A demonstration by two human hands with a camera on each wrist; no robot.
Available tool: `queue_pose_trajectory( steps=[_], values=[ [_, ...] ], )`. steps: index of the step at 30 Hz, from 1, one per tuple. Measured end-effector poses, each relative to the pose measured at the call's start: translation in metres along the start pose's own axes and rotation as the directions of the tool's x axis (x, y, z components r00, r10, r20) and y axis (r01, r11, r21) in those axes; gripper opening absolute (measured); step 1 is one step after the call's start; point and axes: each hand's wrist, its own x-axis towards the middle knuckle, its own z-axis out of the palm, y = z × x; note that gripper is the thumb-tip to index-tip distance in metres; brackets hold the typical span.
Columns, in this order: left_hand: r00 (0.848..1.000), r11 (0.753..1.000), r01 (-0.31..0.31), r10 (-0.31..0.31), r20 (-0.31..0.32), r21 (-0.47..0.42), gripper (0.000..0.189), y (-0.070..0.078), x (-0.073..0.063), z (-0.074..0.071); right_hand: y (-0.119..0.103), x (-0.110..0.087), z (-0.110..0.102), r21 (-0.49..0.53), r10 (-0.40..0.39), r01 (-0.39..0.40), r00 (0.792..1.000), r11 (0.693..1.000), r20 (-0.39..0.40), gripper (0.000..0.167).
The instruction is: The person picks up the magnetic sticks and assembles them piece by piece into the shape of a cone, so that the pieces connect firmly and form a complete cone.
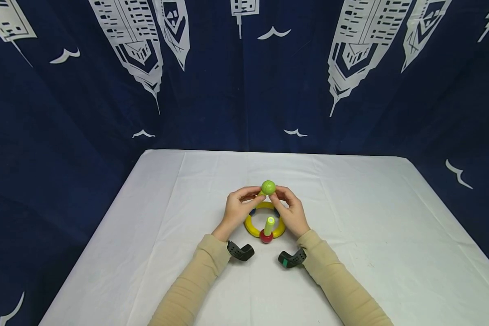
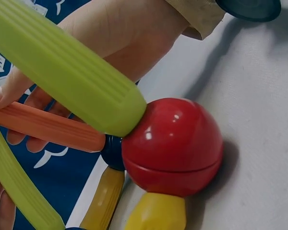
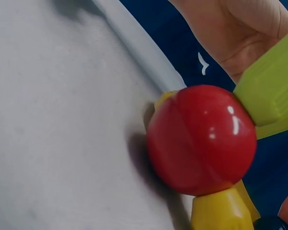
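Observation:
A green ball (image 1: 268,187) is pinched between the fingertips of my left hand (image 1: 236,210) and my right hand (image 1: 293,215). Below lies a ring of curved yellow rods (image 1: 249,226) on the table, joined by dark blue balls (image 2: 114,152) and one red ball (image 1: 266,237) at the near side. From the red ball rises a light green rod (image 2: 72,72), its upper end free. In the left wrist view an orange rod (image 2: 53,127) runs from a blue ball up to my left thumb; a second green rod (image 2: 24,177) also leads toward the fingers.
The table (image 1: 371,217) has a white cloth. Behind it hangs a dark blue curtain (image 1: 212,104) printed with white buildings and birds. Black wrist cameras, left (image 1: 241,251) and right (image 1: 292,259), sit by the tan sleeves, on the near side of the ring.

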Motion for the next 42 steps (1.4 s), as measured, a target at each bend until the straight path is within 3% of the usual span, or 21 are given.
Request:
queue_pose_trajectory(
  steps=[8,14,18,22,23,27,35,42],
  values=[
    [1.0,0.999,-0.013,0.013,0.01,-0.049,0.036,-0.029,0.006,-0.001,-0.006,-0.004,-0.003,0.052,0.029,-0.028,0.999,0.998,-0.017,0.029],
    [0.996,0.989,-0.086,0.089,0.015,-0.119,0.034,-0.022,0.012,-0.006,0.001,-0.019,-0.007,0.161,-0.028,0.051,0.989,0.986,-0.142,0.02],
    [0.993,0.985,-0.113,0.117,0.026,-0.133,0.033,-0.028,0.018,-0.004,0.016,-0.036,-0.007,0.221,-0.078,0.096,0.993,0.971,-0.089,0.017],
    [0.992,0.984,-0.097,0.107,0.062,-0.152,0.033,-0.025,0.021,-0.002,0.019,-0.049,-0.004,0.182,-0.185,0.182,0.983,0.966,0.003,0.024],
    [0.993,0.985,-0.081,0.093,0.073,-0.152,0.032,-0.016,0.02,-0.002,0.018,-0.051,-0.003,0.169,-0.206,0.2,0.978,0.965,0.017,0.028],
    [0.992,0.988,-0.049,0.065,0.11,-0.145,0.031,-0.014,0.021,0.0,0.006,-0.053,-0.001,0.124,-0.249,0.241,0.967,0.963,0.05,0.037],
    [0.99,0.992,-0.032,0.049,0.135,-0.124,0.028,0.014,0.015,-0.002,-0.01,-0.051,0.001,0.042,-0.224,0.222,0.974,0.974,0.025,0.034],
    [0.994,0.993,-0.019,0.032,0.108,-0.114,0.029,0.019,0.01,-0.004,-0.011,-0.049,0.0,0.025,-0.182,0.181,0.983,0.983,0.038,0.031]
  ],
)
